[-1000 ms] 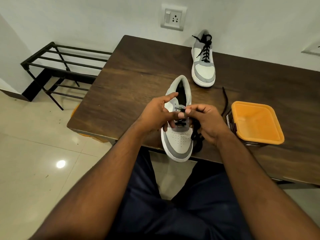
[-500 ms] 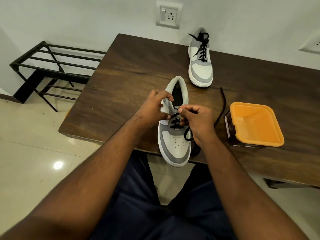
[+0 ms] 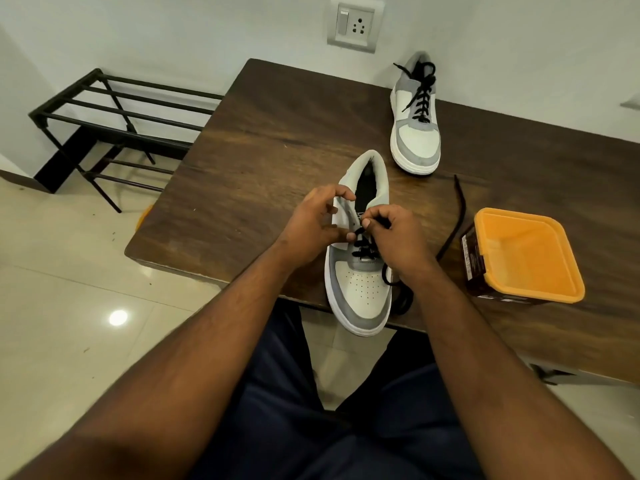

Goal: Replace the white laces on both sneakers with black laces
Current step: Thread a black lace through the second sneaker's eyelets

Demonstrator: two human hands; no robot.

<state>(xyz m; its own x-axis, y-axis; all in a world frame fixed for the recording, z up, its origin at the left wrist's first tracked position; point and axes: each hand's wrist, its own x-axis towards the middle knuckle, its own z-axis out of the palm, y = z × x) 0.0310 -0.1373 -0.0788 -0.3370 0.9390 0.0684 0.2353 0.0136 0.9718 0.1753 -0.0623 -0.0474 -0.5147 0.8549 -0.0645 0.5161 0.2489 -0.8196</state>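
A white and grey sneaker point(image 3: 360, 292) lies at the near edge of the brown table point(image 3: 263, 157), toe towards me and hanging over the edge. A black lace point(image 3: 363, 249) crosses its lower eyelets; one end trails right across the table point(image 3: 455, 216). My left hand point(image 3: 311, 226) grips the sneaker's left eyelet flap. My right hand point(image 3: 394, 237) pinches the black lace at an upper eyelet. A second sneaker point(image 3: 415, 133), laced in black, stands at the back of the table near the wall.
An orange-lidded box point(image 3: 526, 254) sits on the table just right of my right hand. A black metal shoe rack point(image 3: 114, 126) stands on the tiled floor to the left. A wall socket point(image 3: 355, 24) is above the table.
My left hand shifted from pinching at the lace to gripping the sneaker's left flap. My right hand stayed at the eyelets with the lace. The view moved slightly.
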